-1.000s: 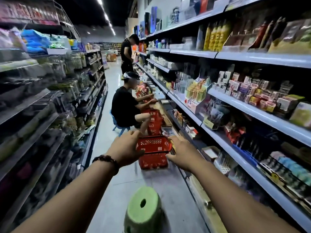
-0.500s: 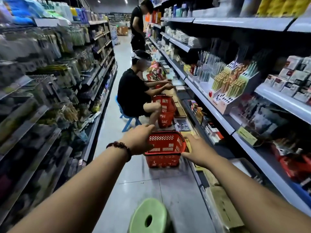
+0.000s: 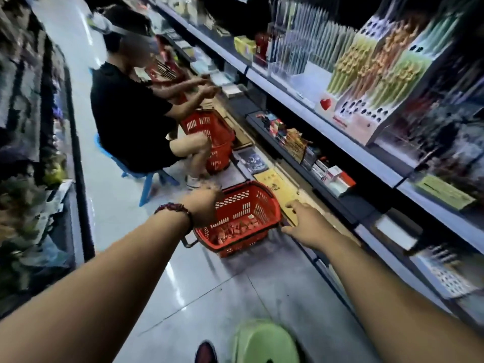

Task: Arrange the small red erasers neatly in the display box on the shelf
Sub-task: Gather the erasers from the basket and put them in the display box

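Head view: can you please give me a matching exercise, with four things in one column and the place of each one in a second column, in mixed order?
Things:
1 near basket
2 green stool
3 blue stool
4 bracelet

Places:
a under the seated person
b round the left wrist
c at the bottom edge of the picture
d around the erasers

Pairs: 1-d; 2-c; 3-a; 4-b
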Demonstrator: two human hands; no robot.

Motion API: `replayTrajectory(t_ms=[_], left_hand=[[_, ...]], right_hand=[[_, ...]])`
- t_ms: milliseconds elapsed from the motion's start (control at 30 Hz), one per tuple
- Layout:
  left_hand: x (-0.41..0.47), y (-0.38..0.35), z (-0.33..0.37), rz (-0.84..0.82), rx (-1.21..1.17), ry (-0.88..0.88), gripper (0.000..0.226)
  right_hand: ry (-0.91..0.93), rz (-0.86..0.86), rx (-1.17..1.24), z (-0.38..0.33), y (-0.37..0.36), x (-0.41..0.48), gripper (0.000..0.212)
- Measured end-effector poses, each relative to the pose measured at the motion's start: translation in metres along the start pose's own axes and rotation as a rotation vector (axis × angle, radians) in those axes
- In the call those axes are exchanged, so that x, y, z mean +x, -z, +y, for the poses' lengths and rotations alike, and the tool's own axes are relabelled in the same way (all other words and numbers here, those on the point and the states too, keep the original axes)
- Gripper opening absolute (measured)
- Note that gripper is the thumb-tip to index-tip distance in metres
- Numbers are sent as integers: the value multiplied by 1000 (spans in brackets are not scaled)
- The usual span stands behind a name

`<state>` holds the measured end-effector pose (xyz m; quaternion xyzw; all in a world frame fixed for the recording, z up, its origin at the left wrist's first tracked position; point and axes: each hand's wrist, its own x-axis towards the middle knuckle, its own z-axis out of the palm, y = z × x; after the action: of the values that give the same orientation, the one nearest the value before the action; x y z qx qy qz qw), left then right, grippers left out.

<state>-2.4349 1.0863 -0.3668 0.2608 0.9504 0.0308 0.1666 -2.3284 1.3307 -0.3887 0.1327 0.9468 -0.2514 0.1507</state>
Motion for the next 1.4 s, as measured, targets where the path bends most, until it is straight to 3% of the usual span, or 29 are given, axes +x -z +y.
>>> replayTrajectory(t_ms=[267, 533, 800, 1000, 1233, 1400], left_hand=[[87, 2, -40, -14, -79, 38, 46], [155, -12, -28, 35, -158, 169, 48], [217, -33, -17, -64, -259, 374, 53], [243, -80, -28, -115, -281, 388, 70], [286, -160, -87, -257, -373, 318, 56], [335, -254, -119, -239, -460, 328, 52]], right_hand=[[-55, -7, 52, -9, -1, 77, 68], [83, -166, -25, 7, -3, 172, 70], [188, -288, -91, 38, 3, 264, 71], [167, -336, -124, 46, -25, 301, 73], [83, -273, -78, 26, -75, 357, 69], [19, -274, -91, 49, -157, 406, 74]])
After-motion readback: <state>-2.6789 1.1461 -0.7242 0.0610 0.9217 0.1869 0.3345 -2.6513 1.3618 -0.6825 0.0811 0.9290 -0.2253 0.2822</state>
